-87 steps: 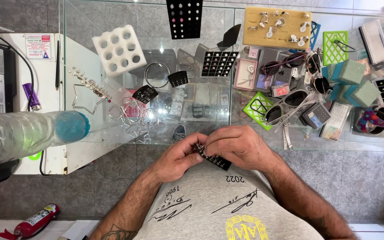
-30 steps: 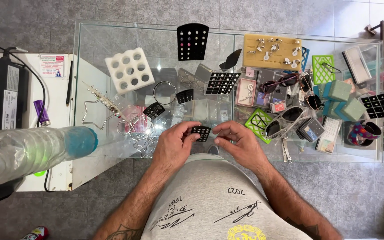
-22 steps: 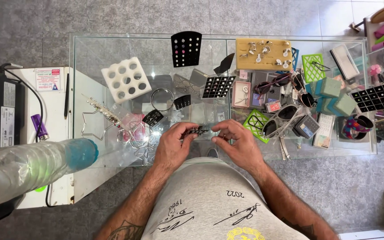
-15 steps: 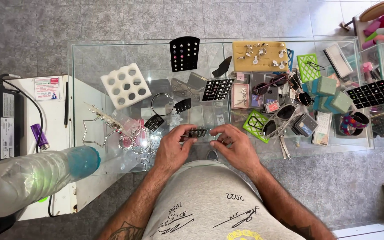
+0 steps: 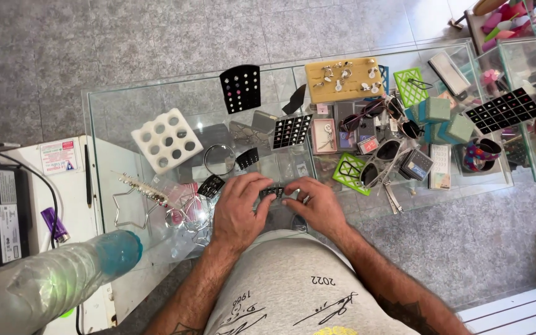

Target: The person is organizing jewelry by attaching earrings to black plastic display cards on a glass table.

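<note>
Left hand [image 5: 238, 209], right hand [image 5: 315, 205] pinching small black earring card [image 5: 272, 192], glass counter [image 5: 113, 118]

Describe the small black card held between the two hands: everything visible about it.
The small black card is a flat, dark rectangle, seemingly an earring display card dotted with tiny pale studs, though detail is too small to confirm. It lies roughly level and lengthwise between the hands, just above the glass counter. The left hand pinches its left end, the right hand its right end; fingers cover both ends, leaving only the middle showing. Nothing else touches it.
</note>
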